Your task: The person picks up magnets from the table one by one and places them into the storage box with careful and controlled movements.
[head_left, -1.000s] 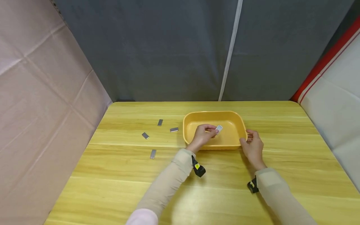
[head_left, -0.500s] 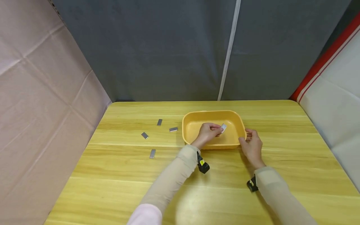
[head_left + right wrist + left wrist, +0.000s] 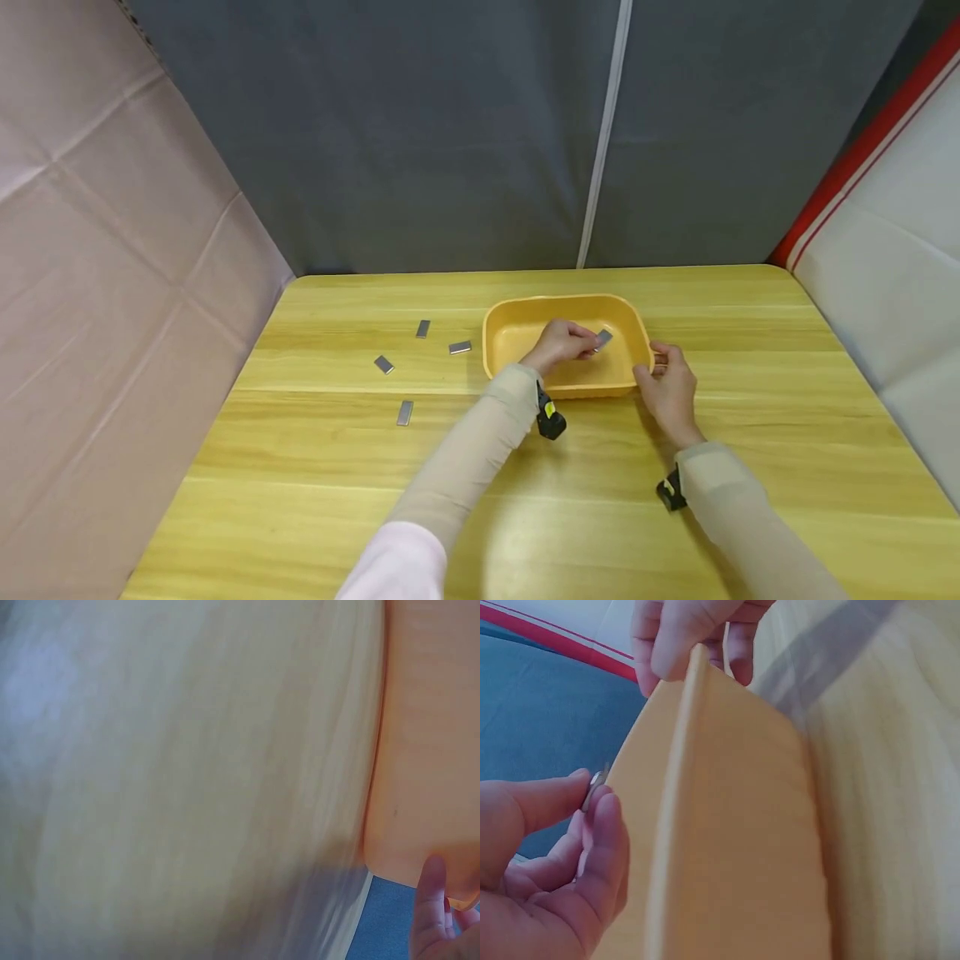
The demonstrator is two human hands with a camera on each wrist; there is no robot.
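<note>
Plainly, the weak point was the left grip: thumb and fingers of the left hand (image 3: 561,343) were pinched on one end of a small grey piece (image 3: 603,338), the rest of it jutting out to the right over the yellow tub (image 3: 600,391). With so little of it clasped, it could have twisted or slid free, and a careless release might have made it bounce off the tub's floor. How high it hung above that floor I could not tell; from the left wrist it showed almost edge-on, on the inner side of the near rim.

The black camera (image 3: 552,423) on the left wrist looked close to the tub's near wall, so a dip of the forearm might have knocked it. Against that, the right hand (image 3: 670,392) had its grip clamped on the tub's right end, thumb and fingers round the rim; pressing too hard there could have tipped or shifted the tub.

As for the tub itself, it stood upright on the bench (image 3: 585,517). Within its outline I made out the left fingers and the pinched piece; whatever lay beneath the left hand was hidden. Outside, to the left, lay a far piece (image 3: 423,328), a tub-side piece (image 3: 460,347), a leftmost piece (image 3: 384,364) and a near piece (image 3: 404,412), all apart. Being flat and thin, they would likely have skated under a clumsy fingertip.
</note>
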